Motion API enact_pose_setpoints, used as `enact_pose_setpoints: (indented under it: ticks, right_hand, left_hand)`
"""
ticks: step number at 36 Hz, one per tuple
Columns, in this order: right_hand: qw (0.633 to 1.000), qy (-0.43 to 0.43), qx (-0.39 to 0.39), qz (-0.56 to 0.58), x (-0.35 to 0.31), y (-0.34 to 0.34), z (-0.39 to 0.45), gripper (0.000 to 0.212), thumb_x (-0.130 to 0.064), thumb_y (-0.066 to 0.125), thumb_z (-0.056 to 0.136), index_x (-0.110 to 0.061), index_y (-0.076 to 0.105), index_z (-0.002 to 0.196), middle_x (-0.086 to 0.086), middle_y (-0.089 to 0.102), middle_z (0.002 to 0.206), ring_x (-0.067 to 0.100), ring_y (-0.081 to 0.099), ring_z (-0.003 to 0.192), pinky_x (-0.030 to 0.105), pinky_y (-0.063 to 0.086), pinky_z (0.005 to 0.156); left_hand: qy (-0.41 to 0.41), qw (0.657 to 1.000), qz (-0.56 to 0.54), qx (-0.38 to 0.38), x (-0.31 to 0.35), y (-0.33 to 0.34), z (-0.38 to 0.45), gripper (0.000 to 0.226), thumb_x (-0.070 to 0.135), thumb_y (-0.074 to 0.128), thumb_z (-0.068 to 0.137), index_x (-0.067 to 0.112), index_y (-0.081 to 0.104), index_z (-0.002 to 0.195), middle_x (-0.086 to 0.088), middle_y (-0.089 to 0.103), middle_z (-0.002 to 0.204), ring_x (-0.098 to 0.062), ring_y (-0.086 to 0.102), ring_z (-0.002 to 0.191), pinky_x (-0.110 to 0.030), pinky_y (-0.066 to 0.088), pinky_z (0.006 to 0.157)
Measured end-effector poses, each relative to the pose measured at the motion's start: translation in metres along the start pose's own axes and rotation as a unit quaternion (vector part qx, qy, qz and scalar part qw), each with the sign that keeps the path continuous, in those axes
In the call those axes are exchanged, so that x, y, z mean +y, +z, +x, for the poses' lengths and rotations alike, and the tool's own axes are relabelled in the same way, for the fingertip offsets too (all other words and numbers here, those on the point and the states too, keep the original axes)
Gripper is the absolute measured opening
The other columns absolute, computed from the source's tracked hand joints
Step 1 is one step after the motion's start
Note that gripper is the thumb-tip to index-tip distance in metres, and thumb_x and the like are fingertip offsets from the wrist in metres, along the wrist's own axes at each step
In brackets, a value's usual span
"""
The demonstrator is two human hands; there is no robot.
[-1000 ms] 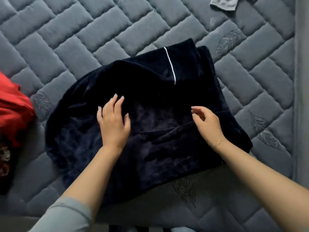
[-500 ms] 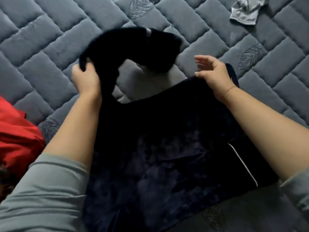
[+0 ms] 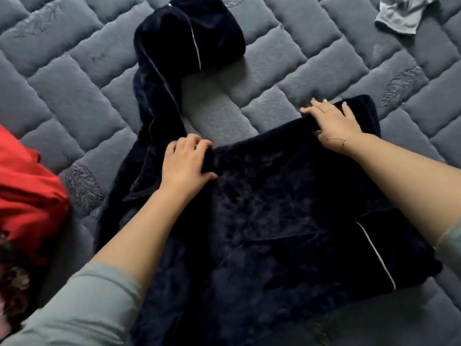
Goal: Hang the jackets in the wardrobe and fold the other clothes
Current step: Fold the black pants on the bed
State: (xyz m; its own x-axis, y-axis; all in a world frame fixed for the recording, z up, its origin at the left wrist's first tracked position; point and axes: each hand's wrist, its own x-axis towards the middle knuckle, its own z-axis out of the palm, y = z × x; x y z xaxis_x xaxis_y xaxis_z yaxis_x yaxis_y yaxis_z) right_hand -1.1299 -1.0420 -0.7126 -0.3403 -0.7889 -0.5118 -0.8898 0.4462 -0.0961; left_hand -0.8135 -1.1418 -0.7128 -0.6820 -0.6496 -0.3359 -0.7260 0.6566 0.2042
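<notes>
A dark navy velvet garment [image 3: 287, 221] with thin white piping lies spread on the grey quilted mattress [image 3: 74, 78]. One long part of it stretches away toward the top centre and ends in a bunched fold. My left hand [image 3: 185, 166] grips the garment's upper edge near the middle, fingers curled over the cloth. My right hand [image 3: 333, 126] holds the same edge at the right corner, fingers lying over the top and thumb under the fold.
A red garment [image 3: 27, 196] lies at the left edge, with a dark patterned item below it. A small light grey garment [image 3: 404, 13] sits crumpled at the top right. Bare mattress shows on the left and right.
My left hand has let the long part drop onto the mattress and come back toward me to grip the upper edge. My right hand has stayed at the right corner.
</notes>
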Motion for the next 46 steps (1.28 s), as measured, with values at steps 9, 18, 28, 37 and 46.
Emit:
enact_pose_setpoints:
  ticks: [9,18,28,37,46]
  right_hand:
    - [0.986,0.024,0.155,-0.059,-0.003,0.007,-0.034,0.04,-0.011,0.057,0.087,-0.011,0.051,0.127,0.019,0.052,0.124,0.035,0.045,0.117,0.044,0.022,0.108]
    - [0.951,0.013,0.308,-0.001,0.038,0.006,-0.18,0.029,-0.006,0.05,0.066,-0.008,0.062,0.092,0.02,0.055,0.091,0.036,0.047,0.09,0.041,0.027,0.091]
    - [0.986,0.121,0.109,0.036,0.027,0.081,-0.26,0.055,0.01,0.061,0.071,-0.002,0.061,0.124,0.025,0.054,0.124,0.043,0.049,0.117,0.056,0.03,0.109]
    - [0.943,0.1,0.175,0.264,-0.056,0.071,-0.254,0.039,0.008,0.056,0.082,-0.001,0.065,0.119,0.017,0.053,0.132,0.035,0.045,0.124,0.036,0.03,0.107]
    - [0.838,0.11,-0.039,0.533,-0.198,0.077,-0.192,0.063,-0.033,0.068,0.087,-0.01,0.044,0.141,0.005,0.055,0.13,0.014,0.056,0.109,0.022,0.042,0.092]
  left_hand:
    - [-0.001,0.998,0.065,-0.013,0.009,-0.024,-0.013,0.032,0.044,0.064,0.083,0.017,0.052,0.096,-0.004,0.061,0.102,-0.026,0.052,0.101,-0.037,0.022,0.086]
    - [0.077,0.989,0.056,0.114,0.051,-0.061,-0.115,0.009,0.017,0.066,0.075,0.012,0.066,0.083,-0.008,0.059,0.077,-0.032,0.057,0.073,-0.041,0.033,0.066]
    - [0.075,0.991,-0.008,-0.108,0.106,0.011,-0.197,0.064,0.018,0.065,0.086,0.016,0.041,0.146,-0.006,0.035,0.154,-0.025,0.034,0.141,-0.037,0.036,0.106]
    - [-0.149,0.942,-0.221,0.204,0.048,-0.013,-0.206,0.036,-0.001,0.069,0.078,0.007,0.066,0.113,-0.01,0.063,0.119,-0.031,0.056,0.11,-0.039,0.04,0.098]
    - [-0.269,0.928,-0.256,0.038,-0.063,-0.01,-0.199,0.078,0.044,0.078,0.075,0.018,0.045,0.14,-0.005,0.056,0.135,-0.025,0.047,0.129,-0.042,0.03,0.112]
